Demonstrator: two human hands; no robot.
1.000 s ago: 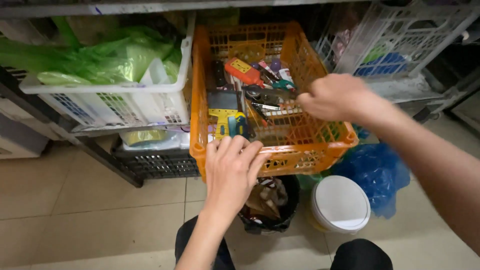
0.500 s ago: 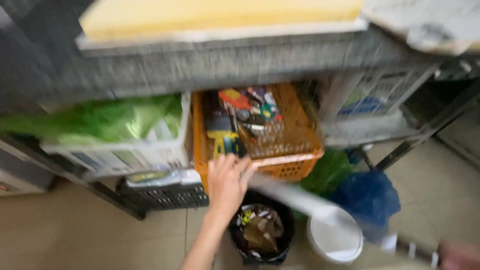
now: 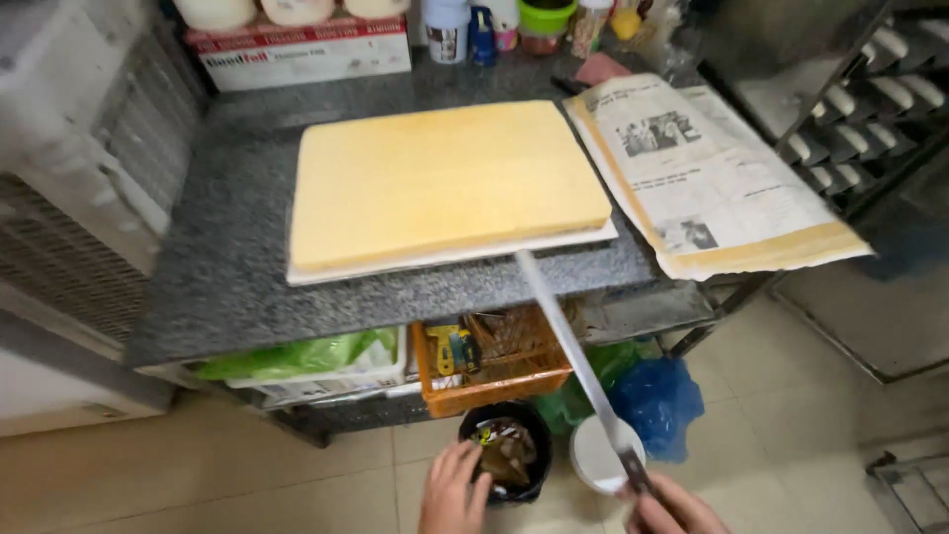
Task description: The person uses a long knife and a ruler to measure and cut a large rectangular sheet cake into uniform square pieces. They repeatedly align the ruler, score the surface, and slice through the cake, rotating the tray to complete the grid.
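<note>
Granite counter (image 3: 227,267) bears the yellow sponge sheet (image 3: 445,183), toward whose near edge the long knife (image 3: 568,346), clamped in the right hand (image 3: 672,509), is best brought level, while the left hand (image 3: 453,489) is held open and empty.

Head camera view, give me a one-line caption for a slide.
Right hand holds a long knife toward a yellow sponge cake on a granite counter; left hand is empty.

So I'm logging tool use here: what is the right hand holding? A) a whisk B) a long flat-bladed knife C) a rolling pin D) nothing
B: the right hand grips the dark handle of a long flat-bladed knife, whose blade reaches up towards the yellow sheet cake.
</note>
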